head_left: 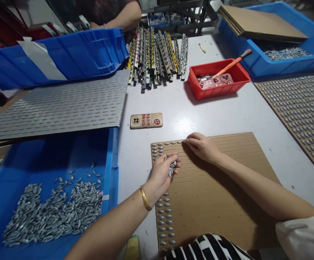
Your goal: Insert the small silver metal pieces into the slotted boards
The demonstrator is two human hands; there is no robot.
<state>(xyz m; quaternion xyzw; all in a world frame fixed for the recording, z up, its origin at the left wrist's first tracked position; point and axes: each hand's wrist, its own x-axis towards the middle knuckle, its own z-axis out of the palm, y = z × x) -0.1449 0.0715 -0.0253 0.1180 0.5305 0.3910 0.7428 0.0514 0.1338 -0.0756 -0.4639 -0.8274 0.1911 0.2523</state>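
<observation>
A bundle of small grey spindle-shaped metal pieces (pixel 172 168) rests in my left hand (pixel 160 173), its thumb and fingers curled round them over the left part of a brown cardboard sheet (pixel 213 195). Farther along the sheet's far edge, my right hand (pixel 201 146) has its fingertips pinched together on the cardboard, just right of a row of set pieces (pixel 173 142). Whatever lies between those fingertips is hidden. Two columns of the same pieces (pixel 164 216) run down the left edge, partly covered by my left hand and wrist.
Loose grey pieces fill part of a blue bin (pixel 112 180) at left, under a slotted grey board (pixel 91 104). A phone (pixel 146 121), a red tray (pixel 216 90) and bundled strips (pixel 157 54) lie beyond. A filled cardboard sheet (pixel 303 119) is at right. Another person's arm (pixel 127 16) shows behind.
</observation>
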